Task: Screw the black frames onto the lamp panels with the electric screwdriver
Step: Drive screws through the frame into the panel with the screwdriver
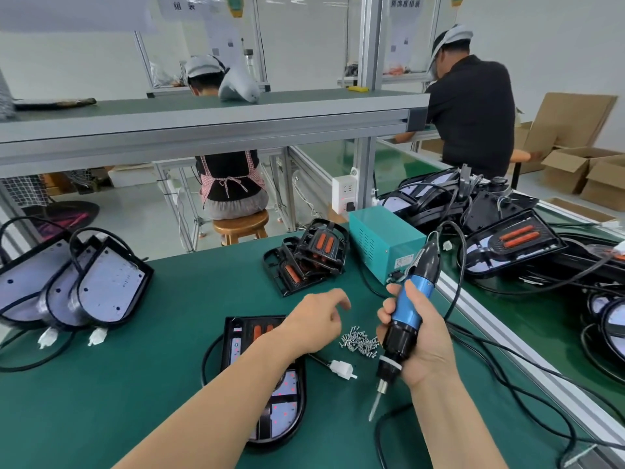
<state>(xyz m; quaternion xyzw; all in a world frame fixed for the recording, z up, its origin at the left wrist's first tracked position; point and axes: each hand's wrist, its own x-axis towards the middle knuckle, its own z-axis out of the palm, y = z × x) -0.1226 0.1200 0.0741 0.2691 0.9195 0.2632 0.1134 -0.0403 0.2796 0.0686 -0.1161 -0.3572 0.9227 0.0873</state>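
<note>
While the right hand (419, 340) gripped the electric screwdriver (406, 309) nearly upright, its fingers (385, 314) clamped round the blue cylindrical barrel and the slim metal bit pointing down above the counter (135, 384), the left hand (314, 321) hovered with its fingers (338, 299) loosely bent and apart, holding nothing visible, just left of a small heap of bright metal screws (360, 341). Beneath the left wrist a D-shaped lamp panel (287, 384) lay flat on the matte green surface, a glossy black frame (297, 411) seated on it; whether hand and frame touched could not be told. A white plastic connector (343, 368) lay between this panel and the bit. Farther back, a stack of black frames (307, 255) with orange ribbed inserts leaned near a teal sheet-metal box (385, 245). At the left, pale lamp panels (101, 286) with dark rims and looped cables overlapped one another.
</note>
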